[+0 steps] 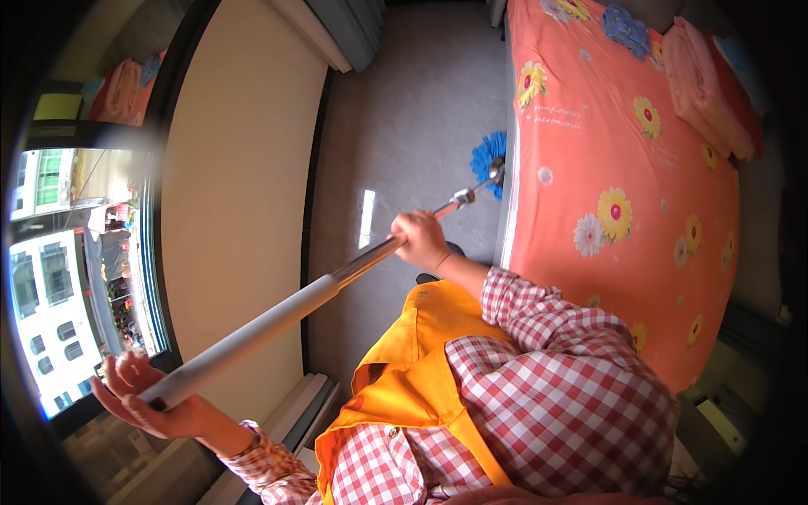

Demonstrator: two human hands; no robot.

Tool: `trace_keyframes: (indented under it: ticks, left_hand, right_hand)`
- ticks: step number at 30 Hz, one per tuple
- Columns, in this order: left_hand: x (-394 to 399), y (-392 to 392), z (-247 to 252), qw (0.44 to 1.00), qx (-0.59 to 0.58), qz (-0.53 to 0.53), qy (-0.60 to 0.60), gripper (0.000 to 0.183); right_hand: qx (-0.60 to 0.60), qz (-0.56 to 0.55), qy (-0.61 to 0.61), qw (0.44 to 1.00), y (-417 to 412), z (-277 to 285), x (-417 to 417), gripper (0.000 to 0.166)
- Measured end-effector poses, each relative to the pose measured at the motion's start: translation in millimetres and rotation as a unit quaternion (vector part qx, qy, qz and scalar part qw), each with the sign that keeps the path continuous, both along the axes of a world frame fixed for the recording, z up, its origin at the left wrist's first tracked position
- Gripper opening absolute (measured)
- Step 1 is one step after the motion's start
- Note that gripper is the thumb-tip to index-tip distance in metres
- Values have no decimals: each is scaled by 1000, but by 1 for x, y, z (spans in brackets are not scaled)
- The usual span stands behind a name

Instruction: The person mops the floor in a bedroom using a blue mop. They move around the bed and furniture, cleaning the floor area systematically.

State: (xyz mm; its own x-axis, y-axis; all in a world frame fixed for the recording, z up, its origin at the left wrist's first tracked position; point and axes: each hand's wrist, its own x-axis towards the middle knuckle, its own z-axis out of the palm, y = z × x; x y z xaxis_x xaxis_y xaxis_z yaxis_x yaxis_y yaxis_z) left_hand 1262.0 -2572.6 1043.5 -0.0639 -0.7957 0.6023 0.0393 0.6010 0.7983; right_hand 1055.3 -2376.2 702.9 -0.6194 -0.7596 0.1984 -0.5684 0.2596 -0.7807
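My right hand (pixel 421 240) is closed around the metal pole of a mop (pixel 372 254), about midway along it. The pole slants from lower left to upper right. Its thick pale grip (pixel 252 331) ends at my left hand (pixel 151 398), whose fingers are spread and extended while the grip's end rests against the palm and thumb. At the far end, the blue mop head (pixel 486 154) lies on the grey floor (pixel 410 126) against the bed's edge, partly hidden by the bed. A metal joint (pixel 464 197) sits on the pole near the head.
The bed (pixel 568 189), with a floral coral sheet, stands on the right, bearing a folded pink blanket (pixel 694 82) and blue patterned cloth (pixel 625 30). A beige wall (pixel 246 158) and window (pixel 63 278) are on the left. A grey curtain (pixel 353 31) hangs at the top.
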Motion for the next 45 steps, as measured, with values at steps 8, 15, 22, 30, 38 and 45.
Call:
trace_keyframes:
  ticks: [8,15,22,30,38,45]
  left_hand:
    - [44,-58,77,936,100,-308,138,20]
    - [58,-3,67,950,16,-264,167,30]
    - [21,61,-18,980,131,-149,21,29]
    - [23,107,-48,989,-7,-89,-117,25]
    - [188,121,67,979,-187,32,-80,26]
    - [323,141,141,950,-216,185,-131,15]
  right_hand:
    - [-49,92,-70,992,-20,37,50,14]
    - [-74,82,-59,992,-82,26,17,20]
    - [-16,10,52,998,-176,-38,-50,19]
    - [-32,49,28,998,-212,-85,-1,25]
    - [-36,180,49,982,-126,-2,180,15]
    - [-85,263,-3,961,-8,51,325,15]
